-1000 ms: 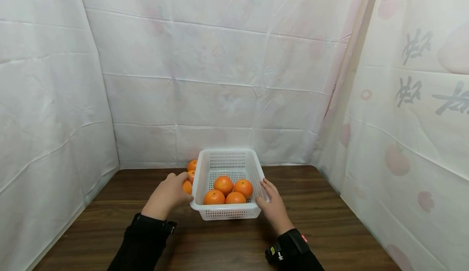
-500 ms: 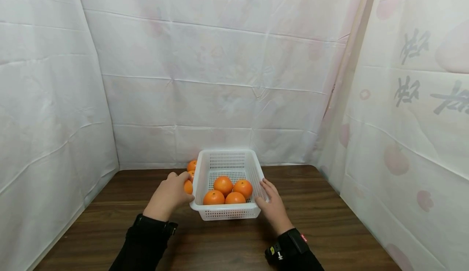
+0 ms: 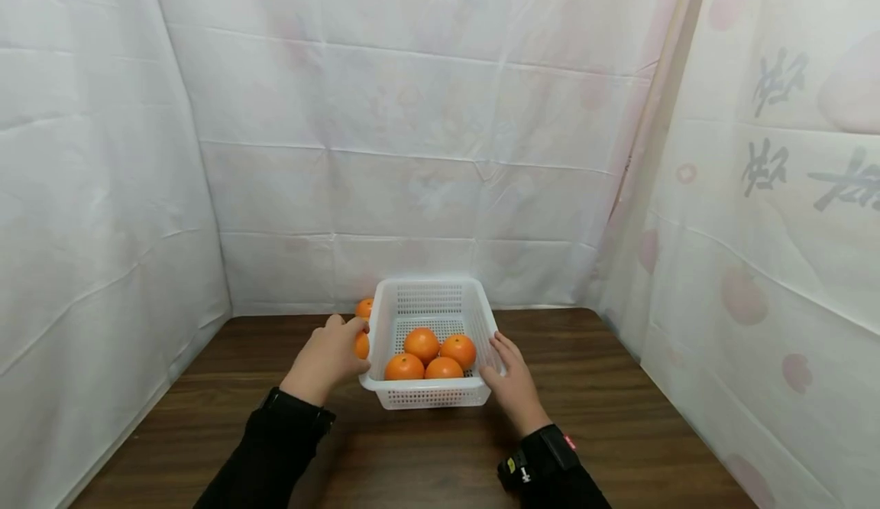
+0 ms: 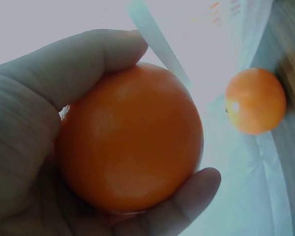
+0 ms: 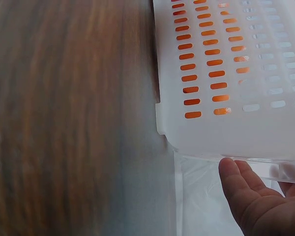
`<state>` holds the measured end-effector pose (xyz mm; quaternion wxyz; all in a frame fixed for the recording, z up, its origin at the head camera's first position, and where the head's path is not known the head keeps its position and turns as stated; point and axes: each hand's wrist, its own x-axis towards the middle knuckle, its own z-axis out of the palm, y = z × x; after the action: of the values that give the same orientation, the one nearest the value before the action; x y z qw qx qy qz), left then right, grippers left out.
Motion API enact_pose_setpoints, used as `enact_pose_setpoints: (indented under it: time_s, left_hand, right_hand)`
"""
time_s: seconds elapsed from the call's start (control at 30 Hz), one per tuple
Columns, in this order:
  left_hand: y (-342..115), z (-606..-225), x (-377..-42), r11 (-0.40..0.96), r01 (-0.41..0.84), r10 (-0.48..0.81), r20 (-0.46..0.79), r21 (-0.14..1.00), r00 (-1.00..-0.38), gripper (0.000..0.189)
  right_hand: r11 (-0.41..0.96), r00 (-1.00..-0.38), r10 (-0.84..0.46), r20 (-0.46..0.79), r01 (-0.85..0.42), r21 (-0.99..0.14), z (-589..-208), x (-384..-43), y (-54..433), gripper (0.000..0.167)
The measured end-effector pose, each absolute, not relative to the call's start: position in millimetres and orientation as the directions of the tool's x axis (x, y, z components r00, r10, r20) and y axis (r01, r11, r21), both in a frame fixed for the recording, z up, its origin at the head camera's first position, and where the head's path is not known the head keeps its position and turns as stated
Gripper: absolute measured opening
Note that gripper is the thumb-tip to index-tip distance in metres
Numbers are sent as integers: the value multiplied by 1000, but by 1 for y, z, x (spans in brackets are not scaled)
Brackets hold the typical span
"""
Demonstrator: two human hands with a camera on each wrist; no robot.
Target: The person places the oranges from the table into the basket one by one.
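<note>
My left hand (image 3: 328, 356) is left of the white plastic basket (image 3: 433, 396), gripping an orange (image 4: 130, 140) between thumb and fingers. That orange is right by the basket's left rim. My right hand (image 3: 516, 387) rests against the basket's right side near the front corner. In the right wrist view its fairly straight fingertips (image 5: 229, 167) touch the rim. Inside the basket, several oranges (image 3: 422, 345) sit together at the near end. Another orange (image 3: 364, 308) lies on the table behind my left hand, seen in the left wrist view too.
The basket stands on a dark wooden table (image 3: 426, 463). A white sheet (image 3: 406, 150) hangs close behind the table's far edge, and more sheeting (image 3: 756, 280) with faint red prints and grey characters hangs on the right.
My left hand, gripping the orange, has shifted slightly right and up, closer to the basket's left rim. One orange behind it is now mostly covered. The right hand has stayed put.
</note>
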<state>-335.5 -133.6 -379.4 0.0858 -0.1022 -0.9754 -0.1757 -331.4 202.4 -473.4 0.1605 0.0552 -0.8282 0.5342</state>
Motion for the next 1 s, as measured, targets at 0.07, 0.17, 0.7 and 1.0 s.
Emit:
enact_pose_setpoints:
  time_s: [0.07,0.17,0.7,1.0]
  left_hand:
    - [-132,-378,-339,921,248,189,212,302,-959,59]
    - [-130,-377,-344,921,267,209,217,284,-953,59]
    - [-122,-362,-366,930,352,336,140,109,-931,51]
    - [-117,-359,-383,912,409,404,106,24,-908,56]
  right_hand:
    - [422,-943,78,325,-264,-867,-473,-331,203,63]
    - [421,-942,74,327,-268,-867,-473,-330,203,62]
    - [399,-940,79,331,-274,-875,-475,-331,202,64]
    - [411,-937,68,344,-288,-865,-474,-330,203,64]
